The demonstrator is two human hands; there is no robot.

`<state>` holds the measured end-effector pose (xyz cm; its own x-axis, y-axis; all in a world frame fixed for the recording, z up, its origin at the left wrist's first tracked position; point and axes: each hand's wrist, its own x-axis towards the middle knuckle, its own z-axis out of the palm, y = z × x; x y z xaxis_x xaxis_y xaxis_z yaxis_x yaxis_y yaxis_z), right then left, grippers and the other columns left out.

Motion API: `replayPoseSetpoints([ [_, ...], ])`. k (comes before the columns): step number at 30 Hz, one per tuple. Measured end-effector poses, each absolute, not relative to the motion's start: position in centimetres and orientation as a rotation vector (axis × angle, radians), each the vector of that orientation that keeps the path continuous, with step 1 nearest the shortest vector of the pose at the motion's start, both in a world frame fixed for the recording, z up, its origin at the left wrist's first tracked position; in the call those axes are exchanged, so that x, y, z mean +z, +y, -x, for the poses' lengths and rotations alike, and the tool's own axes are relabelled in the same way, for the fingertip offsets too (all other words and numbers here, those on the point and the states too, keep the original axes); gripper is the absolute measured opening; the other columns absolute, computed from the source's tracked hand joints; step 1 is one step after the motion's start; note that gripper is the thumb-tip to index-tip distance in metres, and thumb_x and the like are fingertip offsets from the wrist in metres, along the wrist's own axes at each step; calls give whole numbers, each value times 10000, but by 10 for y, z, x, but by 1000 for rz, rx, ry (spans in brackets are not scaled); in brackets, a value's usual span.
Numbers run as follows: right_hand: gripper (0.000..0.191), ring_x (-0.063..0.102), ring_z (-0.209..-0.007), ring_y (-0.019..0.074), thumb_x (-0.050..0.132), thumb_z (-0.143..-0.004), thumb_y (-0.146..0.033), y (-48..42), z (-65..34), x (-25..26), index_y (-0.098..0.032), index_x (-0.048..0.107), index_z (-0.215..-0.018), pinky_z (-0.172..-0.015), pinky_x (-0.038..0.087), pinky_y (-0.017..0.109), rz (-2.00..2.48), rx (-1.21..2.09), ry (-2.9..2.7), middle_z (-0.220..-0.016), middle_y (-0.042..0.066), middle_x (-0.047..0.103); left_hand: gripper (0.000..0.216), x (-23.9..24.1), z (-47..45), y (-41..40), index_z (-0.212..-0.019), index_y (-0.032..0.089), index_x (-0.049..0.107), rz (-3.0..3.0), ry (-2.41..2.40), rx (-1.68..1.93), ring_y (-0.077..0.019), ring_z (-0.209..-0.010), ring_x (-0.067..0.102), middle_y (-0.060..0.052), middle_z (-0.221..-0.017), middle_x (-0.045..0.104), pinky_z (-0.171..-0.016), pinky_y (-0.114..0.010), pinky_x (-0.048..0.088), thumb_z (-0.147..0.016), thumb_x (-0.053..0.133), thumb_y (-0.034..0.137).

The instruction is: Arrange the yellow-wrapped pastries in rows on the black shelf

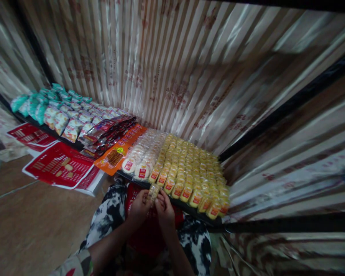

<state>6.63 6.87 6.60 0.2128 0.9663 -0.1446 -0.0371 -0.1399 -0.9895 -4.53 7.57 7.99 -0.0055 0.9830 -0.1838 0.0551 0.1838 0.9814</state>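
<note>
Teal packets [34,103] and red cartons [59,165] sit far left. The left hand [139,209] and right hand [164,210] both pinch one small biscuit pack [153,193] at the shelf [215,221] edge, just before the yellow rows [194,170]. A careless nudge could topple those leaning front packs.

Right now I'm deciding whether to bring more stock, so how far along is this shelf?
Mostly filled: rows of yellow snack packs, white packs, dark packets and teal bags already cover the shelf. In hand: the left hand and right hand hold one small clear pack at the front edge. Remaining stock can't be seen; a red container sits on the lap, contents hidden.
</note>
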Motion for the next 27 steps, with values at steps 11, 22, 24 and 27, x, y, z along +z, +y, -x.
replayPoseSetpoints([
  [11,412,572,-1039,198,455,-756,-308,66,-70,77,-143,568,-1116,-910,454,326,1522,759,-1293,-1175,125,578,251,72,29,100,-955,152,522,-1227,1390,1072,-143,-714,611,-52,-890,636,-672,-254,471,-744,539,288],
  [22,406,512,-1110,211,404,-791,-279,66,-74,63,-129,575,-1127,-972,397,363,1620,642,-1393,-1194,133,546,239,74,20,107,-969,157,485,-1194,1388,1070,-133,-709,604,-50,-904,618,-661,-240,474,-750,511,248],
  [24,404,526,-1082,213,398,-798,-276,67,-73,62,-129,576,-1130,-953,412,368,1636,597,-1419,-1170,138,552,242,74,18,109,-968,152,488,-1222,1416,1068,-142,-721,604,-57,-907,614,-668,-253,478,-749,512,253],
  [27,393,540,-1058,205,404,-798,-264,70,-73,61,-151,577,-1131,-928,434,363,1618,587,-1429,-1151,125,561,254,73,15,112,-982,148,486,-1230,1414,1095,-147,-717,601,-57,-902,604,-662,-271,487,-752,501,255],
])
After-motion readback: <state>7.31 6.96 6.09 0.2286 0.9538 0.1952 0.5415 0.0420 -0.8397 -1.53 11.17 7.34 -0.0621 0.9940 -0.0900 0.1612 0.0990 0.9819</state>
